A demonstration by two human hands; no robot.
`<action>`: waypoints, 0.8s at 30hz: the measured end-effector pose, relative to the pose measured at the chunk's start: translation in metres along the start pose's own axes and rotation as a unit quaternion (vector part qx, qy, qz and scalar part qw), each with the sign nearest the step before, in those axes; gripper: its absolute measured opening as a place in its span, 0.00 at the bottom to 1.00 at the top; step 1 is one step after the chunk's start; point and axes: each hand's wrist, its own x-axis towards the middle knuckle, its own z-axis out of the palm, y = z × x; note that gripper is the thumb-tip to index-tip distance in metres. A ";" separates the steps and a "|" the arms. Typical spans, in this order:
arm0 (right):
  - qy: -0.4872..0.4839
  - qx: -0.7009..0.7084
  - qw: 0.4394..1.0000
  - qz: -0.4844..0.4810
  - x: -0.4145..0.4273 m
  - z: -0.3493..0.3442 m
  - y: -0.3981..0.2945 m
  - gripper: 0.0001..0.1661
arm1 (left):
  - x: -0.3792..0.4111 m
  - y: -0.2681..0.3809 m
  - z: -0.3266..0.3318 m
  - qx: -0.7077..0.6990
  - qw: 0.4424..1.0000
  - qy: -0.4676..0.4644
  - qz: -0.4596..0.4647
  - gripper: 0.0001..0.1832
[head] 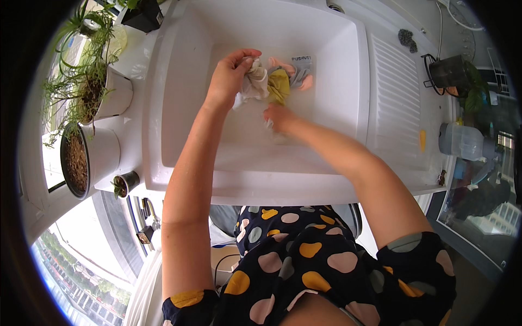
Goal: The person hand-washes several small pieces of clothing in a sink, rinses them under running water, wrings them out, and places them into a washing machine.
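Observation:
Several pieces of wet cloth lie in cloudy water in a deep white sink [261, 163]. My left hand [232, 75] pinches a whitish cloth [256, 83] between thumb and fingers, at the upper left of the bunch. Beside it is a mustard-yellow cloth [279, 85], and farther right a grey cloth [300, 76] lies over a peach-pink one [306, 82]. Just below the yellow cloth, my right hand [279, 117] is closed around a small whitish bit of cloth [269, 123], mostly hidden by the fingers.
Potted plants in white pots [118, 95] line the left ledge, with a black pot [143, 16] above. Right of the basin is a ribbed drainboard [395, 89] with a steel scouring pad [407, 40] and an orange item [423, 141]. A clear plastic container [463, 140] stands at the far right.

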 end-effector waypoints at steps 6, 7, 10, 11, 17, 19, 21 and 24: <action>-0.027 0.342 0.937 0.065 -0.026 -0.080 0.005 0.13 | 0.004 -0.026 -0.019 -0.009 0.991 -0.042 -0.125 0.10; 0.022 0.318 0.946 0.053 -0.033 -0.089 0.001 0.11 | 0.004 -0.029 -0.019 -0.032 0.989 -0.049 -0.134 0.10; 0.135 0.274 0.952 0.003 -0.051 -0.113 -0.021 0.08 | 0.005 -0.034 -0.017 -0.071 0.983 -0.061 -0.157 0.10; 0.150 0.277 0.949 -0.022 -0.057 -0.128 -0.035 0.08 | 0.003 -0.034 -0.014 -0.066 0.983 -0.059 -0.160 0.10; 0.200 0.480 0.853 0.042 -0.051 -0.154 -0.056 0.24 | -0.003 -0.010 0.020 -0.044 0.992 -0.063 -0.102 0.15; 0.206 0.467 0.859 0.037 -0.045 -0.153 -0.059 0.29 | -0.003 0.000 0.024 -0.038 0.993 -0.054 -0.098 0.18; 0.217 0.378 0.900 -0.003 -0.037 -0.146 -0.061 0.32 | 0.000 0.004 0.021 -0.041 0.989 -0.071 -0.123 0.22; 0.198 0.458 0.866 0.008 -0.028 -0.133 -0.063 0.32 | -0.007 0.008 0.022 -0.008 0.993 -0.038 -0.115 0.26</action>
